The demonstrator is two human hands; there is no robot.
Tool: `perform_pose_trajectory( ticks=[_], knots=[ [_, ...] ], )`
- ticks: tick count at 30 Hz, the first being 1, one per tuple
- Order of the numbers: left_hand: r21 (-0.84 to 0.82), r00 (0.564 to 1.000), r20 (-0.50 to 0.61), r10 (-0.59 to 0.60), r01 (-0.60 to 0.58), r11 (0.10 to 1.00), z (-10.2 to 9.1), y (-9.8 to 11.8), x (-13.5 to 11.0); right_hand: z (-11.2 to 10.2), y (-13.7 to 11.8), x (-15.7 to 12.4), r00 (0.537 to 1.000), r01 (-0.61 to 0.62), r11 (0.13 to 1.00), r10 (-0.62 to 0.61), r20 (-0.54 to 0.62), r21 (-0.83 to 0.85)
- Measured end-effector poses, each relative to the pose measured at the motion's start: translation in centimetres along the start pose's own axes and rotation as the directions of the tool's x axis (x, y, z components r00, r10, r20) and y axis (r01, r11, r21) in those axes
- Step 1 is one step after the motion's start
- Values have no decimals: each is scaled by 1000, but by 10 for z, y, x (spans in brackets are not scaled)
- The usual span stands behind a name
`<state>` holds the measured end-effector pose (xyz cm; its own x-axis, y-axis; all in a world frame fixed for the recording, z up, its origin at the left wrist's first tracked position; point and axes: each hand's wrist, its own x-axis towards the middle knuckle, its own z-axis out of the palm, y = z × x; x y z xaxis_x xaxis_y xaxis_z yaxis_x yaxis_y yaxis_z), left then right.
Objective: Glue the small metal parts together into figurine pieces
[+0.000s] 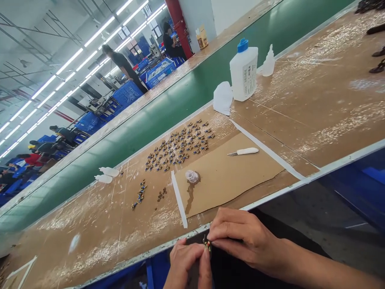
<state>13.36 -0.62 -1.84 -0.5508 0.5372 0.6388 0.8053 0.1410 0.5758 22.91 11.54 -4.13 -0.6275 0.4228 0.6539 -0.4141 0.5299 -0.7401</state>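
Small, unreadable bottle label [249, 80]

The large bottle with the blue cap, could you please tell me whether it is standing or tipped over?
Upright: the bottle stands on its base on the table, blue cap on top.

Bright overhead light, my view slanted
Long white ceiling tubes [69, 62] throw patchy glare over my glossy brown tabletop [114, 218]; the distance looks soft
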Motion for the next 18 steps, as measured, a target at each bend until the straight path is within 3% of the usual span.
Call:
perform_pose_trajectory(
  ticks=[4,9,14,18],
  knots=[
    [36,995,91,-26,23,999,-3,-4,-4,-1,1,-1,999,44,999,-44,-6,-11],
    [9,994,100,-39,38,999,-3,-7,-10,-3,0,-1,998,70,996,-69,12,-59],
    [33,994,48,98,-99,995,-5,-5,-7,-4,0,-3,997,78,995,-79,-13,-55],
    [115,969,28,244,-246,962,-8,-3,-1,-4,0,-4,999,22,999,-21,-32,29]
  ],
)
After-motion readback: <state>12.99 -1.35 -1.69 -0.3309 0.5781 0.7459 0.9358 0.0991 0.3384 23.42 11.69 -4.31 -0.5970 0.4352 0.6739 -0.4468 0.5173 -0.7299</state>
